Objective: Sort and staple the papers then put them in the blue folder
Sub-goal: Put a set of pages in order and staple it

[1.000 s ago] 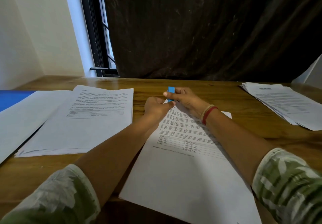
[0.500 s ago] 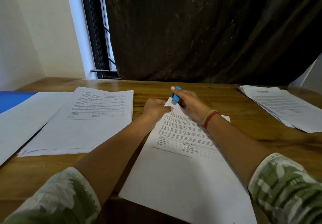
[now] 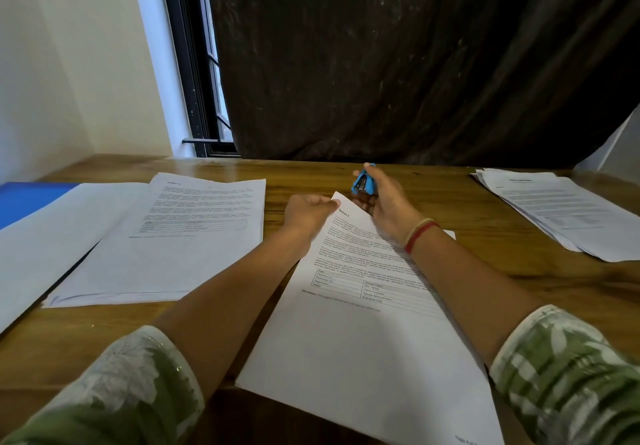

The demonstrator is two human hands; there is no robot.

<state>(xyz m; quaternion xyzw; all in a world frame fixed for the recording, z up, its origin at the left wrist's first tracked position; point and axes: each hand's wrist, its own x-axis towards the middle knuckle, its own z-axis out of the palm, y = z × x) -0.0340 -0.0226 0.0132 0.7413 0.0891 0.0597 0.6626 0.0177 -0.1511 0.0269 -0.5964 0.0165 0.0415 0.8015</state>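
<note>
A: Starting nearest: the papers (image 3: 363, 306) lie lengthwise away from the person. Their near edge overhangs the table (image 3: 485, 264) and the heading end sits under the fingers. What's the risk?

B: The left hand (image 3: 308, 214) pinches only the far left corner. I judge the lower sheets could fan out, and a staple could miss one.

A: And just beyond those fingers?

B: The right hand (image 3: 384, 199) wraps round the blue stapler (image 3: 362, 184), clear of the corner. Its long axis is steep, with the mouth facing down towards the corner. A loose grip could drop it.
</note>
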